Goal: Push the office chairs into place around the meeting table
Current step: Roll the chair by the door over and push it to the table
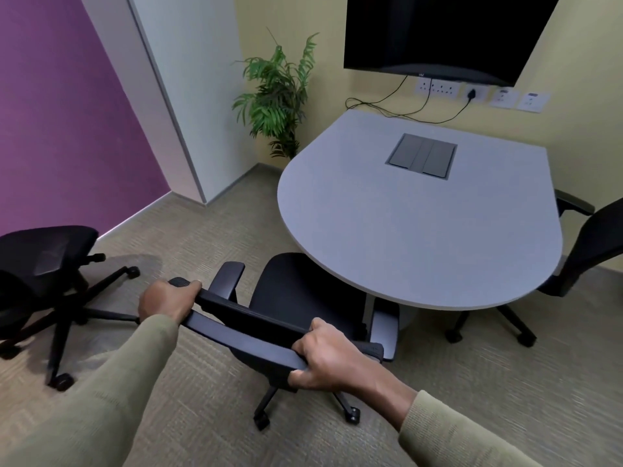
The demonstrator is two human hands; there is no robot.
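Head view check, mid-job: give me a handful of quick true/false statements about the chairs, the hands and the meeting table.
1. Both hands grip the top of the backrest of the black office chair with armrests. True: left hand, right hand.
2. Its seat is partly under the pale grey round-ended meeting table. True.
3. The black office chair by the purple wall is tucked under the table. False: it stands apart, on the carpet.
4. A laptop lies on the table. False: only a closed grey cable hatch.
5. A black mesh-backed office chair stands at the table's right. True.
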